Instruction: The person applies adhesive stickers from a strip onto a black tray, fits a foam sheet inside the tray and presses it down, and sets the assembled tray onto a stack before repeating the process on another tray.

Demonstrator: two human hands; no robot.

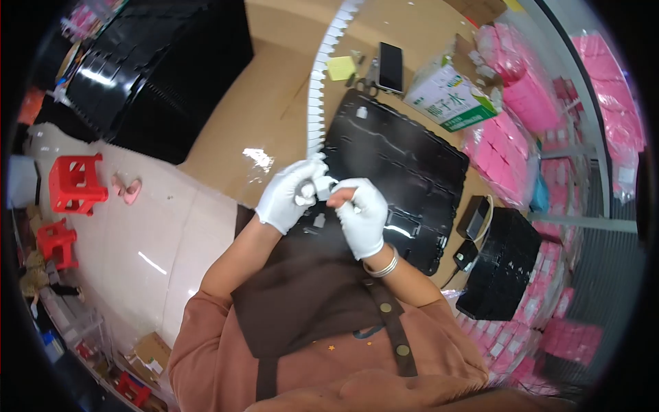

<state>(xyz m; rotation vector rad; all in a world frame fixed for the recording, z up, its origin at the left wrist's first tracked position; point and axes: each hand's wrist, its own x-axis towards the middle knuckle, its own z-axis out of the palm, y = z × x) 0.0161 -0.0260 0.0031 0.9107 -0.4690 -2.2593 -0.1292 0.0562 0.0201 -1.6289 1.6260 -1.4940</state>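
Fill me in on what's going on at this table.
A person in white gloves and a brown apron is handling small parts over a black plastic tray. Their left hand and right hand come together at a small white piece; which one grips it is hard to tell. A notched white strip curves down the table to the left hand. Another white piece lies near the tray's far edge, and a phone lies beyond it.

White gloves (pixel 364 223), silvery bangles (pixel 386 266), brass-studded brown apron (pixel 295 299), russet top (pixel 202 329)
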